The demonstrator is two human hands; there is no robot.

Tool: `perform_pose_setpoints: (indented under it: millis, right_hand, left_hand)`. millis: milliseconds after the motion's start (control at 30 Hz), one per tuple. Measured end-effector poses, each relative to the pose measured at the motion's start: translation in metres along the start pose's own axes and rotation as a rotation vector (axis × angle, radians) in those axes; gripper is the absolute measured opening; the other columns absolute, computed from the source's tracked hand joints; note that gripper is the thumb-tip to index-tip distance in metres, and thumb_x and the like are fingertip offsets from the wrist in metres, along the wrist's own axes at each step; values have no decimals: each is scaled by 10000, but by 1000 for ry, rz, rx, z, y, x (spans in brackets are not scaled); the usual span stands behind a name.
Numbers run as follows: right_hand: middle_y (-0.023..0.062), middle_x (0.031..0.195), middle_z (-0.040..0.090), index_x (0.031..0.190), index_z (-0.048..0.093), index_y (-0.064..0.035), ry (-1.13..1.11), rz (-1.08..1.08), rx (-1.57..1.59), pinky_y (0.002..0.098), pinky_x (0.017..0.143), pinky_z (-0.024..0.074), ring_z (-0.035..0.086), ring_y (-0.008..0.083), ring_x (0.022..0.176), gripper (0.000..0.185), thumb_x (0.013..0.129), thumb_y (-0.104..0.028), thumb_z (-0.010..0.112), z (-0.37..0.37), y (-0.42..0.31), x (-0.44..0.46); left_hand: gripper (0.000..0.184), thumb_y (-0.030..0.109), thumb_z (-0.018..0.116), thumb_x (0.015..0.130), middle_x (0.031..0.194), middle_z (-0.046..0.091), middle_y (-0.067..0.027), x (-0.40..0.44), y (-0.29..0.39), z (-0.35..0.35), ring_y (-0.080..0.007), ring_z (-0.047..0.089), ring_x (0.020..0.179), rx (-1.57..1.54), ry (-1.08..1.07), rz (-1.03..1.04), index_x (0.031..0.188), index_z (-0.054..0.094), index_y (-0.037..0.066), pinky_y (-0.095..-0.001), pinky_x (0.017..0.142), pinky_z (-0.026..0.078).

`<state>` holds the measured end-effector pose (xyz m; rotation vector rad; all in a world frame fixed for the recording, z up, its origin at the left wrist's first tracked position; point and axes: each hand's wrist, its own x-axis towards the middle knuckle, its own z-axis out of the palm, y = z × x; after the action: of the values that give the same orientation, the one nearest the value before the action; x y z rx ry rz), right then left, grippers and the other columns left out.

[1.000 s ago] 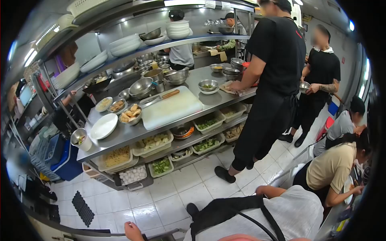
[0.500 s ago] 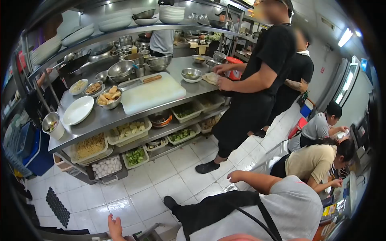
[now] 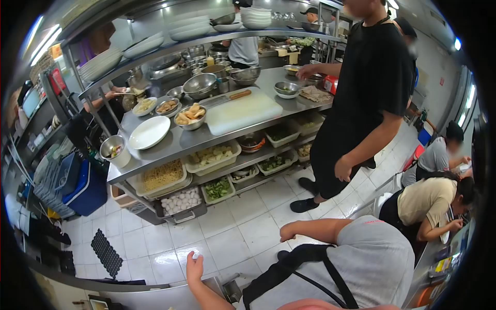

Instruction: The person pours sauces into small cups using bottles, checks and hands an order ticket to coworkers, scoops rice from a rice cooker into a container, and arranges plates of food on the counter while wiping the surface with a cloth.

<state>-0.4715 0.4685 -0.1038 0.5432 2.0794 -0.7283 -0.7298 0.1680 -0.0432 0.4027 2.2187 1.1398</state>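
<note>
My left hand is raised over the floor at the lower middle, thumb and fingers apart, nothing visible in it. Out in front of my grey-shirted body, my right hand hangs over the tiles with its fingers loosely curled in; I see nothing in it. Neither hand touches anything. Closest to my left hand is a metal counter edge. Across the aisle stands a steel prep table with a white cutting board, a knife, a white oval plate and a bowl of fried pieces.
A person in black stands at the table's right end. Two seated people lean over at the right. Under the table are tubs of noodles, eggs and greens. A black mat lies on the floor.
My view has swung, so the table sits further right. The person in black has straightened and lowered one arm from the cloth. My left hand reaches further into view; my right fingers are more curled.
</note>
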Motion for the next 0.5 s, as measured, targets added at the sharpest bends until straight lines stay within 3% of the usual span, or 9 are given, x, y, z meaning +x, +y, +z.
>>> perform_pose_setpoints:
  millis: [67,167,300,333,467,500]
  right_hand:
    - [159,640,576,611,582,15,-7,-23,-63,389,576,430,546,261,576,234,684,-181,476,10,-16,4]
    - [176,704,588,679,605,24,38,-182,-377,403,593,430,556,285,624,216,673,-145,470,70,13,102]
    - [172,758,597,765,623,-10,76,-138,-232,418,623,427,565,293,684,215,647,-125,486,59,-36,46]
    - [167,788,599,795,625,-27,-59,-113,-264,408,652,429,567,286,723,224,645,-127,492,60,-41,53]
    - [156,781,604,782,625,-16,-55,-257,-426,411,626,434,568,281,710,231,615,-119,503,60,-40,71]
    - [158,773,604,770,629,-21,-224,-174,-403,413,604,434,564,288,683,230,587,-125,537,65,-27,112]
  left_hand:
    - [489,234,528,769,737,519,-93,3,-8,6,-155,500,635,14,4,34,1179,360,26,-281,587,418]
    - [491,243,531,770,724,519,-93,11,-21,9,-160,505,659,-19,0,92,1174,363,22,-283,612,417]
    - [492,251,538,766,732,522,-95,-1,-1,9,-161,511,653,-167,-35,45,1167,370,20,-278,617,417]
    - [491,253,539,765,730,523,-92,1,-4,8,-159,511,647,-205,-46,38,1164,374,21,-276,614,417]
    - [475,248,544,763,692,520,-72,3,-5,6,-148,507,615,-168,-33,35,1152,391,22,-273,588,417]
    - [469,241,545,761,671,513,-68,5,-9,8,-145,502,603,-133,-4,83,1147,396,19,-270,574,414]
